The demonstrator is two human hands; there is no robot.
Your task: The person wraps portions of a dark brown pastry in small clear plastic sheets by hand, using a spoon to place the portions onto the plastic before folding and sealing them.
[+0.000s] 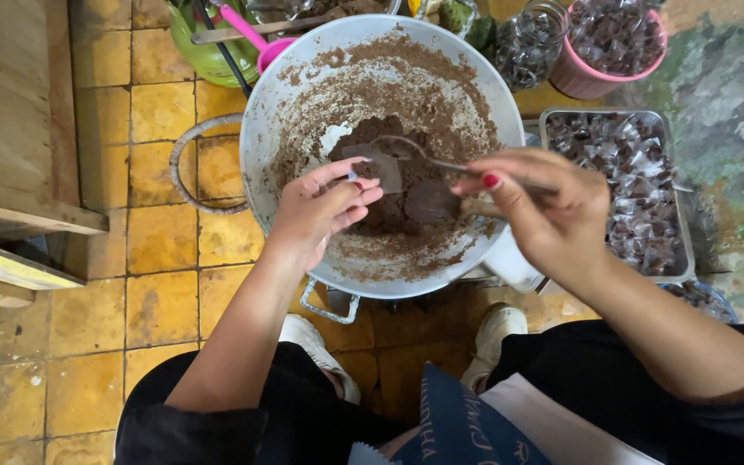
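A wide metal pan smeared with brown paste sits in front of me, with a dark lump of the paste at its middle. My left hand is over the pan and pinches a small clear wrapper between thumb and fingers. My right hand grips a thin metal spoon by its handle, and the bowl of the spoon reaches into the paste. A dark portion of paste lies between the two hands.
A metal tray full of wrapped dark sweets stands to the right. A pink bowl and a glass jar of wrapped sweets are at the back right. A green container with utensils stands at the back left. Wooden boards line the left.
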